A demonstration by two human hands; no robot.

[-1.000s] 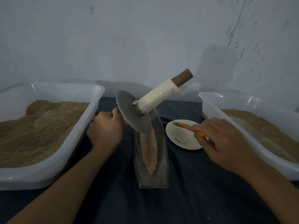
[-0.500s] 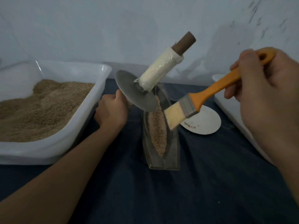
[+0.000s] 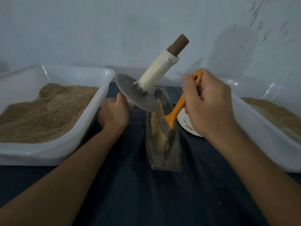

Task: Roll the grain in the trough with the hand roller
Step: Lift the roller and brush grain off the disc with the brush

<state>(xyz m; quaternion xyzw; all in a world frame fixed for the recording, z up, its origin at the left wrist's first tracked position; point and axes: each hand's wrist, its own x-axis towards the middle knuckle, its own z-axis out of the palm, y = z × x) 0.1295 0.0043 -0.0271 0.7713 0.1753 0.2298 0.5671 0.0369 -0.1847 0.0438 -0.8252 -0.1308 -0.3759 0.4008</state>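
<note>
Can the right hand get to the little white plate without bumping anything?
Probably yes. The right hand hovers just above the white plate, with nothing between, but its fingers grip the orange brush, so that must go down first.

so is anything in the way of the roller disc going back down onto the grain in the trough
Yes. The brush, held by the right hand, has its bristles down in the trough on the grain, just nearer than the roller disc. The left hand holds the roller tilted, its disc edge at the grain's far end.
</note>
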